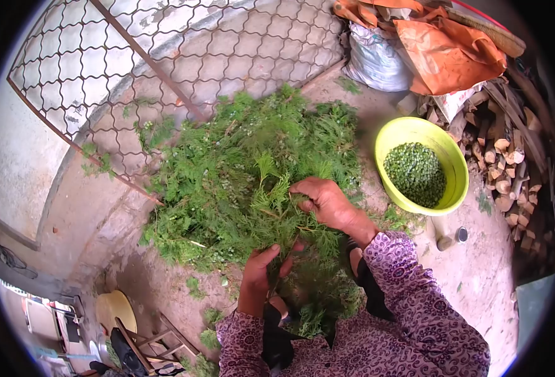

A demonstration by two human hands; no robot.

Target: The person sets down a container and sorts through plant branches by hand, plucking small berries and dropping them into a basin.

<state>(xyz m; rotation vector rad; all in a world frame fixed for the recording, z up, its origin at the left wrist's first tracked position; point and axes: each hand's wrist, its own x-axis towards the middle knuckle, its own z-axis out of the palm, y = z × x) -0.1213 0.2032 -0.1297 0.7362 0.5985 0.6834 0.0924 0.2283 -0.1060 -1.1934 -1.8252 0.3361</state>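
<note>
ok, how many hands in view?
2: left hand at the near side of the greenery; right hand farther forward, nearer the yellow basin. No others show.

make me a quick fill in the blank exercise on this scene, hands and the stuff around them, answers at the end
1. Of the left hand and the right hand, both at the green sprigs, the one nearer the yellow basin is the ____ one.
2. The small round pieces in the basin are coloured ____.
3. The large bag above the firewood is coloured ____.
4. The metal mesh panel stands toward the picture's upper ____ corner.

Missing words: right; green; orange; left
</note>
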